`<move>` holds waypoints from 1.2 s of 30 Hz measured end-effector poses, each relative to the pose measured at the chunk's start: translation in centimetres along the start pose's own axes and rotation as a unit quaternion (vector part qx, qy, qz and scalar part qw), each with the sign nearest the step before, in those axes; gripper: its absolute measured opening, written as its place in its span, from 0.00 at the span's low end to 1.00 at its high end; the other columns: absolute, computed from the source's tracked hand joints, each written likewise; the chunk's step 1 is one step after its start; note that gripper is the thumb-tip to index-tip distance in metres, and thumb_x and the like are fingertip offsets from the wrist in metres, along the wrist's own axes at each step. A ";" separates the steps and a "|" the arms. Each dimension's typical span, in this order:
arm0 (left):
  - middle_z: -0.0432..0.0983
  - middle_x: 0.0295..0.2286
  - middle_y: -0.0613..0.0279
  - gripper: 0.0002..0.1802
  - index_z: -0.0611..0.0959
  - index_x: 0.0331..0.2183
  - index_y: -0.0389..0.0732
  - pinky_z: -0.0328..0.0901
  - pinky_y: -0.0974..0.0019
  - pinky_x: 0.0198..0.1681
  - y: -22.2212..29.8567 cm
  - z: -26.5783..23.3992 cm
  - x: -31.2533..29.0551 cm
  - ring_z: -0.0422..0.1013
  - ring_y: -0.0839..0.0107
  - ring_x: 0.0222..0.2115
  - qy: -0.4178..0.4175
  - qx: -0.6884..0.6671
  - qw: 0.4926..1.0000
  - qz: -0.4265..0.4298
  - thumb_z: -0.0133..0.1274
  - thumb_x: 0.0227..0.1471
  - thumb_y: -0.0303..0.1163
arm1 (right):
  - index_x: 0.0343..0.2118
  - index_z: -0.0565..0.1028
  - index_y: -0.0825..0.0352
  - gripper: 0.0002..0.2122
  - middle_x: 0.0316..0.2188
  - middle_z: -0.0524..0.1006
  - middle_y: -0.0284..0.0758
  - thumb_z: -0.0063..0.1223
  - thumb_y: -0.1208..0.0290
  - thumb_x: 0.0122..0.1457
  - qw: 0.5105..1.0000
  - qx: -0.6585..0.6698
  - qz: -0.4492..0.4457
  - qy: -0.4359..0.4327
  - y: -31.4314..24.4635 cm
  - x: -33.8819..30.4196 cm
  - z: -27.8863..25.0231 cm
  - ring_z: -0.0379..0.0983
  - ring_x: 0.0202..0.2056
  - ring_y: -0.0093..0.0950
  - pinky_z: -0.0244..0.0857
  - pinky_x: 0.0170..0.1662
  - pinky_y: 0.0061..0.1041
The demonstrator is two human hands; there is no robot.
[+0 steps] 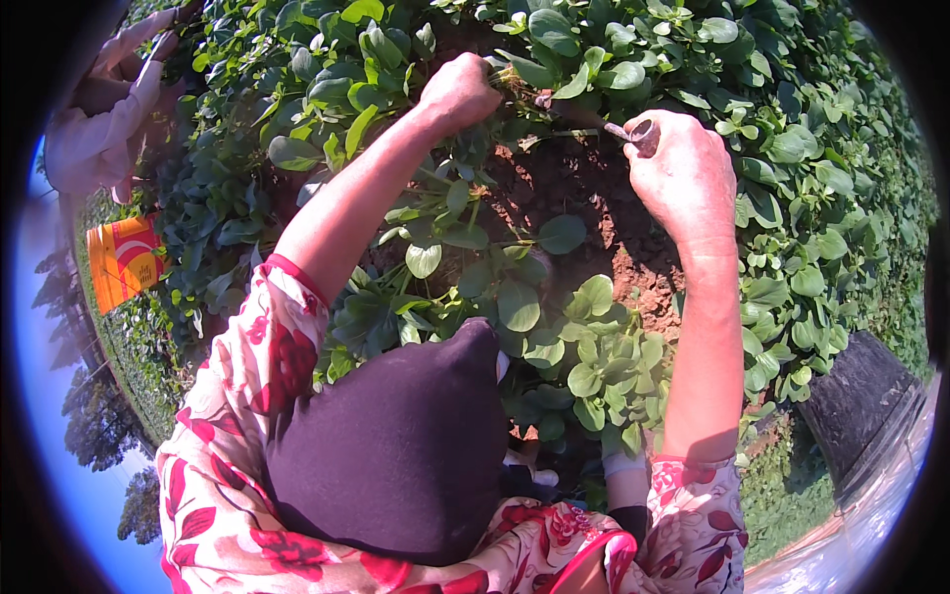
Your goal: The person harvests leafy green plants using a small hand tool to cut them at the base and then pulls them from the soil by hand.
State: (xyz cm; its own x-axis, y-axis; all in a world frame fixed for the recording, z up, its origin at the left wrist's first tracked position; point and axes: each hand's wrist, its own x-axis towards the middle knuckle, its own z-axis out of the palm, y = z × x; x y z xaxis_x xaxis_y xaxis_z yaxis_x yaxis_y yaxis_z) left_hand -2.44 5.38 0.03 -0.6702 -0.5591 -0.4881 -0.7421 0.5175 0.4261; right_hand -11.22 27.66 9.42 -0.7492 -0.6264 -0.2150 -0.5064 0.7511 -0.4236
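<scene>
sleeves (259, 348): white, red floral print, pink-red cuffs | forearms bare | dark garment (401, 450) at lap

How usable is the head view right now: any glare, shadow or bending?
Head view: hard sunlight, bright on both forearms and the right hand; deep shadow under the leaves by the soil; washed-out glare at the lower right; strong fisheye bending, black corners; left hand and tool fairly sharp.
</scene>
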 end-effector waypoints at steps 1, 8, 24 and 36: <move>0.79 0.29 0.44 0.17 0.83 0.35 0.36 0.70 0.56 0.40 0.2 0.0 -0.3 0.77 0.53 0.34 0.006 0.003 1.000 -0.005 0.56 0.39 0.32 | 0.32 0.82 0.58 0.09 0.28 0.80 0.41 0.55 0.73 0.48 0.999 -0.019 0.006 -0.025 -0.5 0.4 0.2 0.78 0.33 0.41 0.71 0.38 0.35; 0.79 0.31 0.44 0.17 0.83 0.36 0.37 0.70 0.56 0.41 -0.2 -0.1 -0.5 0.76 0.52 0.36 0.004 -0.009 1.000 0.016 0.55 0.39 0.32 | 0.33 0.82 0.56 0.11 0.32 0.80 0.41 0.52 0.74 0.47 0.994 -0.076 0.025 -0.071 -2.0 2.5 0.5 0.78 0.37 0.41 0.71 0.43 0.36; 0.79 0.32 0.45 0.16 0.84 0.36 0.38 0.69 0.55 0.42 0.2 -0.3 -0.6 0.76 0.52 0.37 0.006 -0.007 1.000 0.005 0.54 0.41 0.32 | 0.38 0.82 0.53 0.14 0.35 0.80 0.41 0.51 0.72 0.48 0.987 -0.124 0.010 -0.098 -3.9 5.1 1.2 0.78 0.39 0.40 0.71 0.43 0.37; 0.79 0.31 0.48 0.15 0.84 0.35 0.43 0.70 0.55 0.43 -1.6 -1.5 -1.3 0.76 0.52 0.37 0.063 0.020 0.998 -0.024 0.55 0.39 0.30 | 0.31 0.82 0.55 0.10 0.29 0.81 0.40 0.55 0.74 0.45 0.992 -0.093 0.016 -0.079 -4.1 3.1 3.5 0.79 0.34 0.39 0.72 0.39 0.36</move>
State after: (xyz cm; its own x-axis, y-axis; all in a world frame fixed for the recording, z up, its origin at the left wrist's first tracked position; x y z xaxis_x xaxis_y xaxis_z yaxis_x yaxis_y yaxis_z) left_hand -0.42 4.27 1.15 -0.6326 -0.6597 -0.4058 -0.7736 0.5127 0.3725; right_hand -9.93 21.93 7.40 -0.6981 -0.6151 -0.3665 -0.5642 0.7877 -0.2473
